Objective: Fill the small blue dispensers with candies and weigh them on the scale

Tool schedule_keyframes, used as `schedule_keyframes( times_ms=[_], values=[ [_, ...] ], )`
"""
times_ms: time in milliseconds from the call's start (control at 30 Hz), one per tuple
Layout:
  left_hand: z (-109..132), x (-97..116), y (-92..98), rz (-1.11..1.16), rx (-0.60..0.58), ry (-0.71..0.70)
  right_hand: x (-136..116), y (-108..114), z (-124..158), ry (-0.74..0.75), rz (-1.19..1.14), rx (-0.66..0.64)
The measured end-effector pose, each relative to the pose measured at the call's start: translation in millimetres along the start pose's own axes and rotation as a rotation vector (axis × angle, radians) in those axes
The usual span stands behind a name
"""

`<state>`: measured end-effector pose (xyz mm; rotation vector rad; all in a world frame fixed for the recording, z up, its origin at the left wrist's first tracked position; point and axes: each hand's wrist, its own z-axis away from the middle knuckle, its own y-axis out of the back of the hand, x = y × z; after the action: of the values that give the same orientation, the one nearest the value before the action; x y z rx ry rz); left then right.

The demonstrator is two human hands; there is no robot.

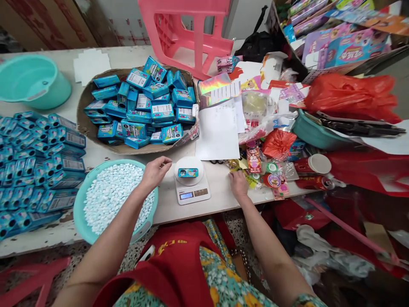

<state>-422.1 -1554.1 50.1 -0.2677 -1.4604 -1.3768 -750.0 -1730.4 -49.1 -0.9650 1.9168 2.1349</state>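
Observation:
A blue candy box lies flat on the round plate of a white kitchen scale, whose small display is lit. My left hand hovers just left of the scale, between it and a bowl. Its fingertips are pinched together; what they hold, if anything, is too small to make out. That turquoise bowl is filled with pale blue and white candies. Right of the scale, my right hand rests on the table with fingers curled in, beside a yellow packet, and nothing shows in it.
Behind the bowl, a cardboard tray holds many blue boxes. More boxes stand stacked at far left, near another turquoise basin. White paper, small packets and a paper cup crowd the right. A pink stool stands behind.

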Motion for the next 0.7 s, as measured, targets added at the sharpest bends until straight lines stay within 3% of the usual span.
schedule_keyframes(
  times_ms=[233, 367, 500, 700],
  values=[
    [14, -8, -5.2, -0.074, -0.01, -0.054, -70, 10, 53, -0.046, -0.357, -0.142],
    [32, 7, -16.8, -0.045, -0.113, -0.253, -123, 13, 79, -0.195, -0.641, -0.236],
    [51, 22, -27.6, -0.037, -0.273, -0.457, -169, 9, 85, -0.356, -0.963, -0.343],
    [54, 15, -24.0, -0.087, -0.155, -0.461, -197, -6, 79, -0.394, -1.075, -0.484]
  ],
)
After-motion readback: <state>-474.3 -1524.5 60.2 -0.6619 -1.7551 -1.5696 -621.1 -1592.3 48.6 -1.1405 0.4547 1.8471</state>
